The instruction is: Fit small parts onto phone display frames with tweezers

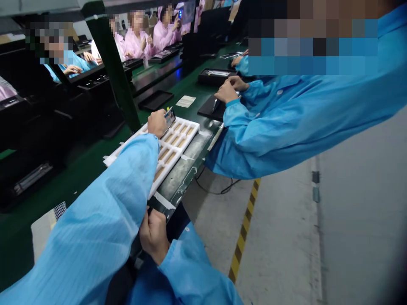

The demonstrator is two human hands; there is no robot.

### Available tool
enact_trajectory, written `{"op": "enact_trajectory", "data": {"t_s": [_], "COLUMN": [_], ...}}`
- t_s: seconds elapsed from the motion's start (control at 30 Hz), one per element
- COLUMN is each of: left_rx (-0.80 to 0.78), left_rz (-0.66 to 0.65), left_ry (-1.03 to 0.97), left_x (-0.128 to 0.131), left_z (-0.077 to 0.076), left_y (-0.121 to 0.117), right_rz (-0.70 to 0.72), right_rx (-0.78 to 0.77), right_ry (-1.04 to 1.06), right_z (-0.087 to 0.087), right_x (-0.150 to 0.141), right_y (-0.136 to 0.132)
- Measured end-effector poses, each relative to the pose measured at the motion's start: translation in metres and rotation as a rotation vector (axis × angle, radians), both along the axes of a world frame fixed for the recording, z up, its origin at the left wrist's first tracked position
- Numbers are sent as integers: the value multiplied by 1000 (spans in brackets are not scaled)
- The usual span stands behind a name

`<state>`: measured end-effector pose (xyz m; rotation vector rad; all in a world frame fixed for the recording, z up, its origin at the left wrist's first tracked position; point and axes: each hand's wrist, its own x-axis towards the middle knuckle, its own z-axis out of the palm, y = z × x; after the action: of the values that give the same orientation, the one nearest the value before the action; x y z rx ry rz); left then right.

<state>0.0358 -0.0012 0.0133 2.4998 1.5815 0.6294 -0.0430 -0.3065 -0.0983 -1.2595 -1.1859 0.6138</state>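
Note:
My left hand (157, 123) reaches out over a white foam tray (187, 128) and grips a dark smartphone (169, 119) by its edge. The tray has rows of slots, with narrow tan strips lying in them. My right hand (153, 235) sits low at the bench edge, its fingers curled beside a dark object (177, 224). Whether that hand grips the object is hidden. My left sleeve covers part of the tray.
A co-worker in a blue smock works at a black mat (211, 108) to my right. Green bench (79, 178) runs ahead, with black trays and a paper slip (186, 101). People in pink sit across it. Cables hang below; yellow-black tape marks the floor (244, 228).

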Motion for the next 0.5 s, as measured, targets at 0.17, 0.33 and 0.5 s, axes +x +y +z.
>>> {"op": "enact_trajectory", "data": {"t_s": [0.17,0.33,0.5], "left_rx": [94,136,78], "left_rz": [-103,-149,-91], "left_ry": [-6,-24,-47], "left_x": [-38,-129,-237], "left_z": [62,98,83], "left_y": [-20,-98,-214], "right_rz": [41,102,242], "right_rx": [-50,-136,-251], "right_ry": [24,112,393], "right_z": [6,2,-4], "right_x": [3,12,16], "right_y": [-6,-10,-4]}}
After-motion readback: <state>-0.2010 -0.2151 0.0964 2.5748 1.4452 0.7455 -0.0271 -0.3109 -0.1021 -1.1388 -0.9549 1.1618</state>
